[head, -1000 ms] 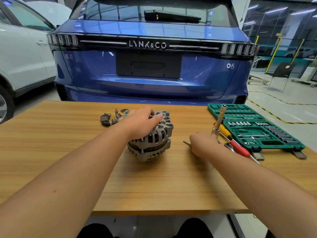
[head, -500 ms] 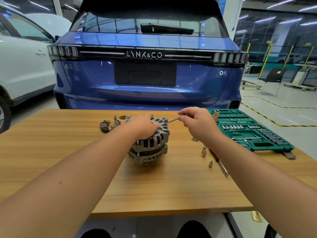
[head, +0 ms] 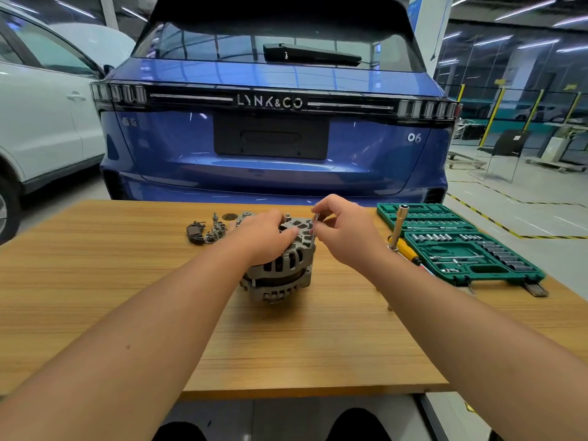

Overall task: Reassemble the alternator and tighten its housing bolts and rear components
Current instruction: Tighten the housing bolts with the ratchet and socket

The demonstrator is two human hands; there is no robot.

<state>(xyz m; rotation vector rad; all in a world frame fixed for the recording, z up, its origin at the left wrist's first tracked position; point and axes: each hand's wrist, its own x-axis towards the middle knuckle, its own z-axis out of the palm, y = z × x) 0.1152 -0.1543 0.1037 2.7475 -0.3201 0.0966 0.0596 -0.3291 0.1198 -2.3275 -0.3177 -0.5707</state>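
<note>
Currently: left hand (head: 267, 238) grips alternator (head: 280, 265) steady on worktop (head: 127, 281), so right hand (head: 345, 232) pinches housing bolt (head: 314, 229) upright for insertion.

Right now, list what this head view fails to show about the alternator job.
- Top of the alternator: covered by the left hand.
- Tip of the long bolt pinched by the right hand: whether it sits in its hole is too small to tell.
- Loose parts behind: too small to identify.
- Socket sizes in the green case: unreadable.
</note>
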